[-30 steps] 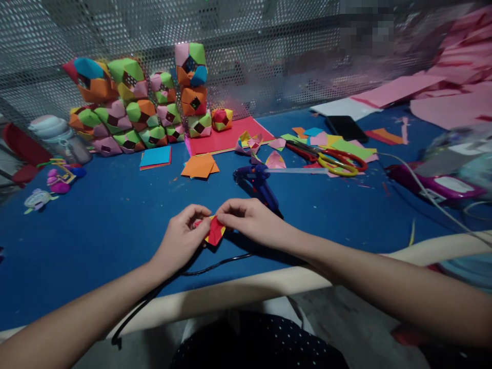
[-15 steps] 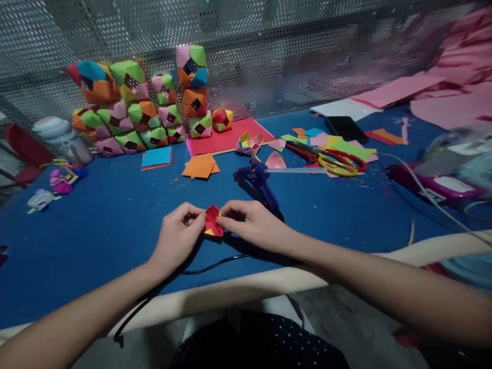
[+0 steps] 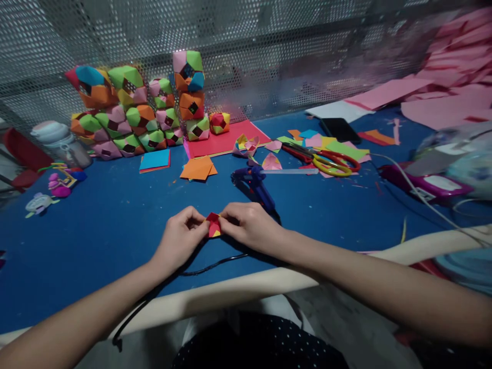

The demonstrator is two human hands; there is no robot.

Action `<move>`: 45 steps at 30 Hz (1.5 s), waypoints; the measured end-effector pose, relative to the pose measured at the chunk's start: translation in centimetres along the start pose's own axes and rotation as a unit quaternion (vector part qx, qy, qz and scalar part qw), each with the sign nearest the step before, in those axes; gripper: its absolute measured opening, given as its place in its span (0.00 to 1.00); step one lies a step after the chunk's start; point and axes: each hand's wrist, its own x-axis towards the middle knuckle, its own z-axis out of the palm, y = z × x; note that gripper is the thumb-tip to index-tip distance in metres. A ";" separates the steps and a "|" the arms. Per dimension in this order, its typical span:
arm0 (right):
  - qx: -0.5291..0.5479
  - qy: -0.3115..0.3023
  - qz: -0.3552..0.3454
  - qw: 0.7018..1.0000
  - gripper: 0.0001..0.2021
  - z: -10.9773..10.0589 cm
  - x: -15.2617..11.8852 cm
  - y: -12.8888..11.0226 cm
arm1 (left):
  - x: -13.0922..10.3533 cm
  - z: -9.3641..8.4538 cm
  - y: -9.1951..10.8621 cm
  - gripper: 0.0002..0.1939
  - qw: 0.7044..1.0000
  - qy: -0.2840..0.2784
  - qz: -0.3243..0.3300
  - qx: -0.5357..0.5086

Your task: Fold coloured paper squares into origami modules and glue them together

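A small folded red and yellow paper piece (image 3: 214, 226) is held just above the blue table, between my two hands. My left hand (image 3: 183, 236) pinches its left edge between thumb and fingers. On the right edge, my right hand (image 3: 251, 225) closes its thumb and forefinger. Behind my right hand lies a blue glue gun (image 3: 258, 185) with a clear stick pointing right. Orange paper squares (image 3: 197, 167) rest farther back, left of the glue gun. Beside the red sheet (image 3: 230, 139) sits a part-built pink and yellow paper form (image 3: 246, 145).
Colourful paper balls (image 3: 141, 119) are stacked at the back left against a perforated screen. Scissors (image 3: 330, 163) lie on paper scraps at the right, near a black phone (image 3: 340, 130). A black cable (image 3: 215, 265) crosses the table's front edge (image 3: 246, 287).
Both hands have shifted slightly, and the red piece looks narrower between them, more of it covered by fingers. The view has moved a little, so the background sits slightly farther left.
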 end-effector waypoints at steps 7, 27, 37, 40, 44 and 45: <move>-0.006 -0.016 -0.013 1.000 0.12 -0.5 0.4 -0.6 | 0.4 -0.7 0.0 0.08 1.000 0.017 0.010 -0.014; 0.013 0.074 -0.110 0.991 0.10 0.1 0.4 -0.4 | -0.1 -0.7 1.0 0.09 0.995 0.091 0.024 -0.042; 0.104 0.064 -0.121 0.985 0.09 -0.2 0.8 -0.8 | -1.1 -0.5 0.6 0.07 0.986 0.021 0.157 0.060; 0.061 0.048 -0.141 0.987 0.06 0.1 0.7 -0.8 | -1.2 -0.4 0.6 0.07 0.978 0.006 0.176 0.109; -0.011 0.045 -0.160 0.986 0.03 0.1 0.5 -0.7 | -1.1 -0.3 0.4 0.07 0.978 0.006 0.170 0.123; -0.016 0.048 -0.165 0.985 0.03 0.1 0.6 -0.6 | -1.1 -0.2 0.4 0.07 0.980 0.005 0.168 0.108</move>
